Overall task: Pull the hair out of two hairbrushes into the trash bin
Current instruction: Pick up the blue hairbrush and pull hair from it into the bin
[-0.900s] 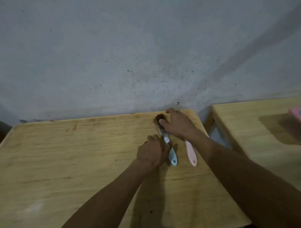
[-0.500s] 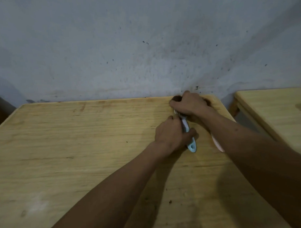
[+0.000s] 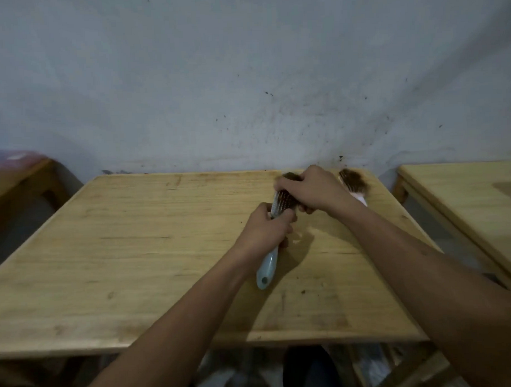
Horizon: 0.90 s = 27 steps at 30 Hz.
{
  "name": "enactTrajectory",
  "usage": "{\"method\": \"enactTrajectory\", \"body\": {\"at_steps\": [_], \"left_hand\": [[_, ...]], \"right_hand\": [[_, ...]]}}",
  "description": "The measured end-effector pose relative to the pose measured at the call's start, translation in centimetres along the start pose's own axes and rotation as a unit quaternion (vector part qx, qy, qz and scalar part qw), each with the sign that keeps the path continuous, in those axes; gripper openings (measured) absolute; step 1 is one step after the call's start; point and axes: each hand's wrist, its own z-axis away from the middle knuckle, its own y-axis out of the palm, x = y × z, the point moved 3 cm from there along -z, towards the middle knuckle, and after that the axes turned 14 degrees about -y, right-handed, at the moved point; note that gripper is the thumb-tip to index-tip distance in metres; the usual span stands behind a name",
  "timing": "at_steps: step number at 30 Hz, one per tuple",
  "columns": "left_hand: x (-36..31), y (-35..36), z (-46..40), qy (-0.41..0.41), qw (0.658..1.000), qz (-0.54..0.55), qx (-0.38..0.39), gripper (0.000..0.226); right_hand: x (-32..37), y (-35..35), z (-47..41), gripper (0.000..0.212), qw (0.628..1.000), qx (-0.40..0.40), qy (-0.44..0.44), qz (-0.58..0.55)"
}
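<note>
Lifted since before, blue hairbrush (image 3: 268, 268) gripped by left hand (image 3: 264, 232); right hand (image 3: 309, 191) clutches its hair (image 3: 286, 199).

No text, label or number can be read anywhere.

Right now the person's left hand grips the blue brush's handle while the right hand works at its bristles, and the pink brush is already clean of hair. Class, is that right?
Not quite. In the head view the left hand grips the blue brush and the right hand works its bristles, but the pink brush still carries a clump of brown hair.
</note>
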Motion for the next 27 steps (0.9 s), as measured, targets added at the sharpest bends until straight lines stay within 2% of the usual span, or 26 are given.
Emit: {"method": "enactTrajectory", "body": {"at_steps": [4,6,9,13,16,22,27], "left_hand": [[2.3,-3.2,4.2,0.006,0.999,0.043,-0.022,0.035],[3.5,-5.4,6.0,0.010,0.998,0.039,-0.039,0.042],[5.2,-8.5,8.5,0.022,0.997,0.026,-0.062,0.051],[7.0,-12.0,11.7,0.026,0.993,0.013,-0.112,0.052],[8.6,-14.3,14.2,0.016,0.988,0.021,-0.153,0.053],[13.2,-18.6,19.3,-0.013,0.974,0.079,-0.211,0.060],[17.7,-21.8,23.9,-0.034,0.948,0.132,-0.286,0.053]], "right_hand": [[3.2,2.3,4.0,0.065,0.999,0.029,-0.033,-0.008],[4.9,3.2,5.5,0.064,0.998,0.030,-0.048,-0.019],[7.1,4.5,6.9,0.050,0.995,0.032,-0.070,-0.056],[9.2,7.5,7.2,0.025,0.985,0.036,-0.093,-0.139],[10.9,10.2,7.8,0.015,0.971,0.046,-0.107,-0.211],[15.7,15.8,10.6,0.010,0.942,0.121,-0.153,-0.272],[20.3,21.6,13.3,0.012,0.928,0.183,-0.228,-0.229]]}}
